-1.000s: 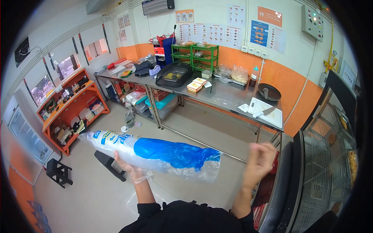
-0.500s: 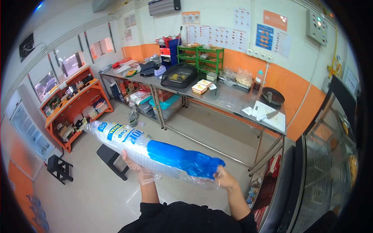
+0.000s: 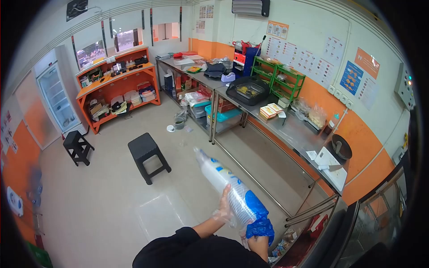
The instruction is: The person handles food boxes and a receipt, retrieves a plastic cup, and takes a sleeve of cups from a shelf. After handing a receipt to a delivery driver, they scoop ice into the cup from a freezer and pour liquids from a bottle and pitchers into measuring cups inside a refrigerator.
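A long pack of stacked plastic cups (image 3: 233, 192) in a clear and blue printed wrapper is held in front of my body, slanting from upper left to lower right. My left hand (image 3: 224, 207), in a thin clear plastic glove, is wrapped round the middle of the pack from its left side. Down at the near end, my right hand (image 3: 258, 245) grips the gathered blue plastic of the wrapper. Some fingers of the right hand are hidden behind the bunched plastic.
A steel table (image 3: 292, 131) runs along the right wall, bearing a black tray (image 3: 247, 89), a frying pan (image 3: 341, 147) and a white cutting board (image 3: 333, 169) with a knife. Black stools (image 3: 145, 149) stand on the floor at left. A glass cabinet (image 3: 371, 223) is at lower right.
The view has turned left. The cup pack has swung to a steeper slant, its near end drawn closer to my body. Both hands still hold it.
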The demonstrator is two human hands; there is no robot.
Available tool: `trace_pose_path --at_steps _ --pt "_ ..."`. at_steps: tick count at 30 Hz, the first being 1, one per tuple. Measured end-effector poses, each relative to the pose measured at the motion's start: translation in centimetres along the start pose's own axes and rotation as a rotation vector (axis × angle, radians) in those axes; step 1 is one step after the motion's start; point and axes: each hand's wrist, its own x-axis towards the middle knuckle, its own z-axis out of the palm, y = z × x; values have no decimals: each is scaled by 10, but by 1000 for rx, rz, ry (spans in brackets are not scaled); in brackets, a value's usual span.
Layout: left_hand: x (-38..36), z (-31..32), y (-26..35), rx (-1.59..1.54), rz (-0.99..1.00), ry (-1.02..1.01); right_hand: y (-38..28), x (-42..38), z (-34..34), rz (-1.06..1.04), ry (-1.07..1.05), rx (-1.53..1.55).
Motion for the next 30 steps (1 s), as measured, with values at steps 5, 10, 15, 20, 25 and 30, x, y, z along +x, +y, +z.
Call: trace_pose_path --at_steps 5,10,15,20,25,30 --pt "11 -45 -46 -119 -226 80 -22 1 -12 295 -110 -365" --pt "27 -47 -63 -33 -246 78 6 -10 -8 391 -47 -597" --pt "39 -49 -60 -44 -335 39 8 7 -7 116 26 -562" --pt "58 -55 -64 74 -338 4 5 19 -11 101 281 -391" --pt "106 -77 -77 206 -373 -10 -28 1 -45 167 221 -668" --pt "139 -84 -86 399 -603 26 -89 -45 -92 124 740 -715"
